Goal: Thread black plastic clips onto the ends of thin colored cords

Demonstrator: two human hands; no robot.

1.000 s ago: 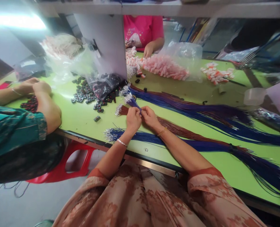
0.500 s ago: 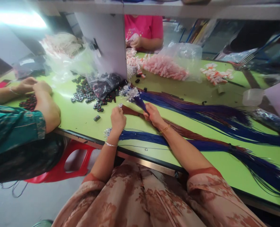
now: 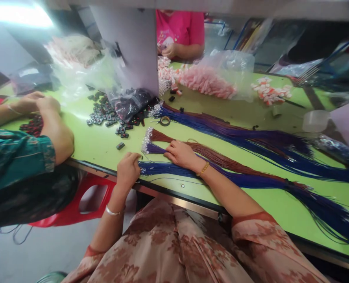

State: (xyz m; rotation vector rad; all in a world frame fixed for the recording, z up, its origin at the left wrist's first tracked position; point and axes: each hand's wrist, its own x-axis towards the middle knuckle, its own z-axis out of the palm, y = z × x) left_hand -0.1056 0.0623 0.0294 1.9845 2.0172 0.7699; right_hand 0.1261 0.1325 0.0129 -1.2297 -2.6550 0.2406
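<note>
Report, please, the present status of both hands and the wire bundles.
Right hand rests on purple bundle. Left hand at tipped end of blue bundle, grip unclear. Brown bundle beyond purple one; black tape roll farther, apart from both hands.

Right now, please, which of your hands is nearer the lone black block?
Left: the left hand is nearside of the block; the right hand is farther right, on purple wires.

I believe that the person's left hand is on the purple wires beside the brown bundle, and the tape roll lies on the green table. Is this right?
Not quite: the head view shows the right hand on the purple wires beside the brown bundle. The tape roll does lie on the green table.
</note>
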